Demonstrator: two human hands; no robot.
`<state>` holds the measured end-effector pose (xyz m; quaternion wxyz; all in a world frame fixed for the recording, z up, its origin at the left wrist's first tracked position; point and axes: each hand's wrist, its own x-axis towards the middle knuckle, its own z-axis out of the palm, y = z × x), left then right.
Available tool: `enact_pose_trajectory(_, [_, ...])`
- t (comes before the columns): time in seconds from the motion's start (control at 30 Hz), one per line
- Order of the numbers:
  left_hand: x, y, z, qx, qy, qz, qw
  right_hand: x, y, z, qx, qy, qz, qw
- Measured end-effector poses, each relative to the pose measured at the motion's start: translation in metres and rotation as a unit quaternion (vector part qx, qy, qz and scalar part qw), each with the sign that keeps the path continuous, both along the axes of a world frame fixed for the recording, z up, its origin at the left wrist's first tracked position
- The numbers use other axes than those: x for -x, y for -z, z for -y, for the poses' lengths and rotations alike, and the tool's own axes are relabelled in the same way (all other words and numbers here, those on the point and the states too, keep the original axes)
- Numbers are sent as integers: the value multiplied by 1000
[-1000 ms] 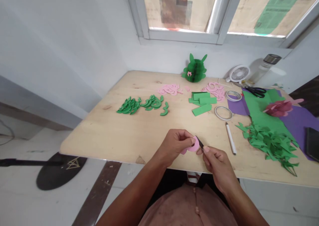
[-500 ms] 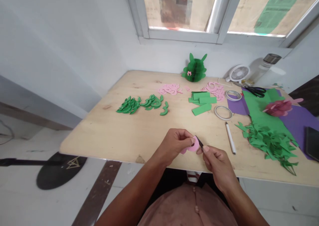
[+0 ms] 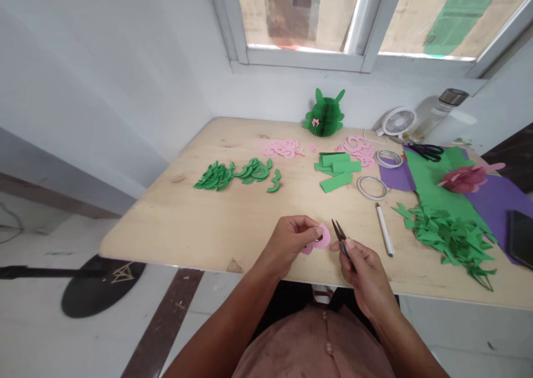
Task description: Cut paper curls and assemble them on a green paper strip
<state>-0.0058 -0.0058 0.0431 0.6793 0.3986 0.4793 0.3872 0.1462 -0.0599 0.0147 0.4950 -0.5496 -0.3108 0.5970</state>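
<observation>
Between the thumb and fingers of my left hand (image 3: 293, 242) is a pink paper cutout (image 3: 323, 237) with a rounded, curved outline. My right hand (image 3: 363, 267) grips small dark scissors (image 3: 340, 235), their blades slightly parted and pointing up and away from me. A small gap separates the blades from the pink paper. The scissor handles are mostly hidden in my fingers. Both hands are just above the table's (image 3: 179, 228) near edge. Close to my right hand lies a white pen (image 3: 385, 231).
Green cutouts (image 3: 216, 176) lie at left, pink cutouts (image 3: 283, 149) behind. Green paper strips (image 3: 336, 172), a tape roll (image 3: 372, 188), black scissors (image 3: 427, 151) and green scraps (image 3: 453, 236) spread rightward. A green paper figure (image 3: 325, 117), fan (image 3: 398, 121) and bottle (image 3: 441, 111) stand at the back.
The scissors have come away from the pink paper, and their blades now show apart from it, tilted upward. My left hand keeps the paper in nearly the same place.
</observation>
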Motion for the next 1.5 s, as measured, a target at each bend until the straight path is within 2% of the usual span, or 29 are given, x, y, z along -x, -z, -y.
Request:
enact_pose_trajectory(0.1, [-2, 1, 3, 7, -24, 12, 1000, 2, -3, -1, -11, 8, -5, 1000])
enact_pose_trajectory(0.37, [-11, 1, 13, 13, -62, 37, 997, 14, -9, -10, -35, 31, 63, 997])
enact_pose_trajectory(0.57, [-15, 2, 18, 22, -67, 52, 996, 16, -8, -12, -41, 26, 64, 997])
enact_pose_trajectory(0.93, [1, 16, 20, 4, -26, 81, 996, 10, -3, -13, -15, 41, 49, 998])
enact_pose_trajectory(1.07, [6, 21, 22, 13, 7, 74, 997, 8, 0, -13, -5, 45, 33, 998])
enact_pose_trajectory(1.23, [11, 22, 24, 9, 34, 68, 997, 6, 1, -14, 1, 47, 25, 999])
enact_pose_trajectory(1.5, [15, 22, 24, 7, 44, 78, 996, 7, -1, -14, 5, 38, 18, 999])
